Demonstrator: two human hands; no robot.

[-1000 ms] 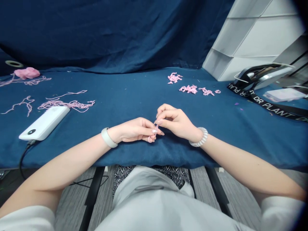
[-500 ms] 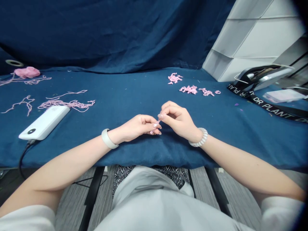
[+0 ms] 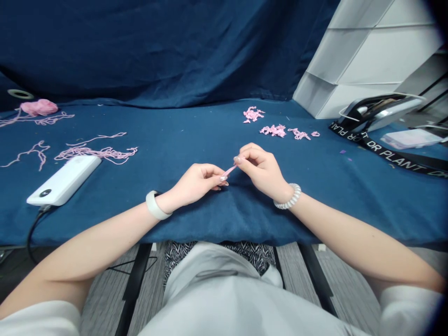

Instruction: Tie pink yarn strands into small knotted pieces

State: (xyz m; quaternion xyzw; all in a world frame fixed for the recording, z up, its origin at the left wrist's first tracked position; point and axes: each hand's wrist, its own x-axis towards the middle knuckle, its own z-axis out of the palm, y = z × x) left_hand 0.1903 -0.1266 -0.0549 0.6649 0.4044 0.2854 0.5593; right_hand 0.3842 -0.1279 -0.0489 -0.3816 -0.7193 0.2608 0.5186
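Note:
A short length of pink yarn [image 3: 229,171] is stretched between my two hands above the near part of the table. My left hand [image 3: 203,181] pinches its lower end between thumb and fingers. At the upper end, the thumb and fingertips of my right hand [image 3: 261,169] are closed on it. Small pink yarn pieces [image 3: 273,130] lie in little heaps beyond my right hand. Off to the left is a loose bundle of pink yarn strands [image 3: 101,152]. Whether the held yarn is knotted or looped cannot be made out.
A white power bank [image 3: 66,179] with a black cable lies at left. Behind it are a ball of pink yarn [image 3: 39,107] and a tape roll [image 3: 20,94]. At right stand white boxes [image 3: 364,60], near a black lettered strap [image 3: 392,157]. Blue cloth [image 3: 168,135] covers the table.
My hands have drawn slightly apart and risen a little, the left one shifting left. More of the pink yarn now shows taut between them.

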